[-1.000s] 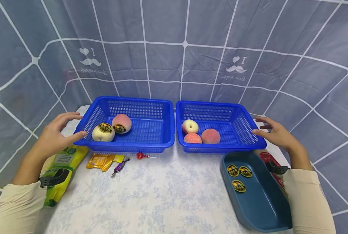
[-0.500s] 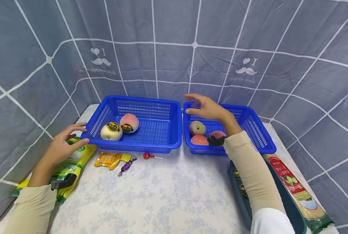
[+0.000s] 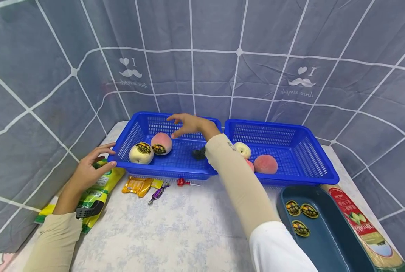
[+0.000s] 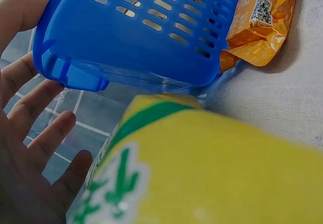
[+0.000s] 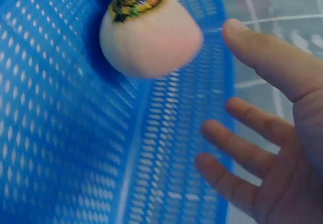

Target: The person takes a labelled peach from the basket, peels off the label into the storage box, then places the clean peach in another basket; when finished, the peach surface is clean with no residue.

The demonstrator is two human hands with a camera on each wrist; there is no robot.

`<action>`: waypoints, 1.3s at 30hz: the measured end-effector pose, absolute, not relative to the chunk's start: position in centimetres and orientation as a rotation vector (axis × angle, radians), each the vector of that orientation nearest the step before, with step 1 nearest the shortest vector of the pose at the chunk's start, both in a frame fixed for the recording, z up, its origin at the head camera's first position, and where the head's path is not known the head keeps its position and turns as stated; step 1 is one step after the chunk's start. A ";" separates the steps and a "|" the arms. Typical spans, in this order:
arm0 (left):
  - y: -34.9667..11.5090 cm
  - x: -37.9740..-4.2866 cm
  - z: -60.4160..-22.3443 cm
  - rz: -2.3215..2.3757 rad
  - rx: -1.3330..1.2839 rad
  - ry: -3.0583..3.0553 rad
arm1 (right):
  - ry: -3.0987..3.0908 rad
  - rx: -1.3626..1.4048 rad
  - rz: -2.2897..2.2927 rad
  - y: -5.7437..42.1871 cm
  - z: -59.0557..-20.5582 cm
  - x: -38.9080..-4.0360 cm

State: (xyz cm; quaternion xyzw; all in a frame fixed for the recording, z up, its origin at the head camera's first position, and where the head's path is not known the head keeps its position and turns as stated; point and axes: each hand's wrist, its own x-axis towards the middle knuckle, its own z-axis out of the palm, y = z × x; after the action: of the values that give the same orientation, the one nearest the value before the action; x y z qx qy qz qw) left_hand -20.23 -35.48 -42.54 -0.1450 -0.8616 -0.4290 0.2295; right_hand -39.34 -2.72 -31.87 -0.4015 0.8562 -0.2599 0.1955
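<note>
My right hand (image 3: 190, 125) hovers over the left blue basket (image 3: 175, 172), fingers spread and holding nothing. Just left of its thumb lies a pink peach (image 3: 163, 139) with a black-and-gold sticker. Beside that is a pale peach (image 3: 137, 157) wearing a similar sticker. In the right wrist view, the thumb points toward a stickered peach (image 5: 151, 52) with a gap between them. My left hand (image 3: 89, 173) is at the basket's left end, its fingertips right at the rim. The left wrist view shows its thumb and index finger by the blue rim (image 4: 44, 32), other fingers spread.
The right blue basket (image 3: 301, 175) holds a pale peach (image 3: 242, 150), a pink peach (image 3: 266, 164) and another partly behind my sleeve. A teal tray (image 3: 325, 241) bears stickers. Lying around are a red-labelled packet (image 3: 355, 217), yellow-green bag (image 3: 112, 175), wrapped sweets (image 3: 137, 186) and lollipop (image 3: 181, 182).
My right hand has swung left from the right basket's far side, across that basket, to above the left one. The left hand stays at the rim; the view has turned slightly left.
</note>
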 end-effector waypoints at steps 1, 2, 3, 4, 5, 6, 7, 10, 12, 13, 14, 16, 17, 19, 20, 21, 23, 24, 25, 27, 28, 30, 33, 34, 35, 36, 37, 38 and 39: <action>-35.4 -20.2 -42.6 -1.183 -0.399 -2.373 | 2.370 -1.103 -0.721 -3.4 -32.2 -39.3; -35.3 -20.2 -42.7 -1.188 -0.400 -2.378 | 2.342 -1.089 -0.709 -3.9 -32.6 -39.1; -35.2 -20.1 -42.8 -1.195 -0.400 -2.384 | 2.324 -1.073 -0.685 -4.4 -32.9 -39.0; -35.0 -20.1 -43.0 -1.198 -0.403 -2.391 | 2.306 -1.057 -0.669 -4.9 -33.3 -38.9; -34.8 -20.1 -43.1 -1.203 -0.405 -2.400 | 2.294 -1.043 -0.653 -5.2 -33.6 -38.7; -34.7 -20.1 -43.3 -1.200 -0.407 -2.408 | 2.289 -1.040 -0.635 -5.5 -33.9 -38.6; -34.6 -20.1 -43.4 -1.203 -0.409 -2.411 | 2.281 -1.033 -0.626 -5.8 -34.2 -38.5; -34.3 -20.2 -43.4 -1.197 -0.399 -2.419 | 2.268 -1.030 -0.620 -6.2 -34.9 -38.2; -34.2 -20.1 -43.3 -1.195 -0.391 -2.419 | 2.277 -1.046 -0.620 -6.4 -35.3 -38.1; -34.2 -20.1 -43.2 -1.194 -0.387 -2.418 | 2.289 -1.055 -0.623 -6.4 -35.4 -38.1; -34.2 -20.1 -43.1 -1.194 -0.385 -2.417 | 2.305 -1.064 -0.625 -6.5 -35.6 -38.1; -34.2 -20.1 -43.0 -1.200 -0.393 -2.412 | 2.333 -1.082 -0.649 -6.5 -35.8 -38.2; -34.3 -20.2 -43.0 -1.203 -0.398 -2.408 | 2.345 -1.091 -0.656 -6.4 -35.9 -38.3; -34.4 -20.2 -43.0 -1.206 -0.408 -2.402 | 2.357 -1.116 -0.681 -6.4 -36.0 -38.5; -34.5 -20.3 -43.1 -1.210 -0.412 -2.398 | 2.360 -1.127 -0.694 -6.4 -36.1 -38.6; -34.6 -20.2 -43.1 -1.210 -0.413 -2.397 | 2.362 -1.134 -0.709 -6.4 -36.1 -38.6; -34.8 -20.2 -43.0 -1.215 -0.413 -2.390 | 2.369 -1.135 -0.730 -6.4 -36.1 -38.6; -34.9 -20.2 -43.0 -1.216 -0.410 -2.391 | 2.375 -1.135 -0.737 -6.5 -36.1 -38.6; -35.0 -20.2 -42.9 -1.213 -0.405 -2.393 | 2.377 -1.126 -0.741 -6.5 -36.1 -38.5; -35.0 -20.1 -42.6 -1.217 -0.391 -2.400 | 2.389 -1.110 -0.740 -6.7 -36.0 -38.3; -35.1 -20.0 -42.6 -1.215 -0.382 -2.405 | 2.397 -1.109 -0.732 -6.8 -35.9 -38.3; -35.1 -19.9 -42.4 -1.212 -0.373 -2.413 | 2.416 -1.116 -0.710 -6.9 -35.9 -38.2; -35.1 -19.7 -42.4 -1.216 -0.377 -2.411 | 2.430 -1.129 -0.682 -6.9 -36.0 -38.4; -35.1 -19.7 -42.4 -1.216 -0.377 -2.411 | 2.419 -1.133 -0.684 -6.8 -36.0 -38.4; -35.1 -19.6 -42.4 -1.217 -0.373 -2.412 | 2.409 -1.140 -0.687 -6.7 -35.9 -38.5; -35.1 -19.6 -42.3 -1.216 -0.368 -2.416 | 2.396 -1.145 -0.695 -6.5 -35.8 -38.6; -35.1 -19.6 -42.3 -1.217 -0.359 -2.421 | 2.386 -1.150 -0.705 -6.2 -35.6 -38.7; -35.1 -19.6 -42.2 -1.216 -0.348 -2.430 | 2.375 -1.158 -0.723 -6.0 -35.3 -38.7; -35.1 -19.6 -42.2 -1.216 -0.336 -2.438 | 2.363 -1.165 -0.746 -5.6 -35.0 -38.7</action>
State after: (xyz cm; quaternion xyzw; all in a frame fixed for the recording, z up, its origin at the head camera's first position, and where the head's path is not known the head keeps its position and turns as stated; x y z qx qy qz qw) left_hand -19.61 -35.11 -42.17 -0.1200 -0.8708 -0.4342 0.1968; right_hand -38.70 -5.64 -35.03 -0.4170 0.8454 -0.2669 0.2005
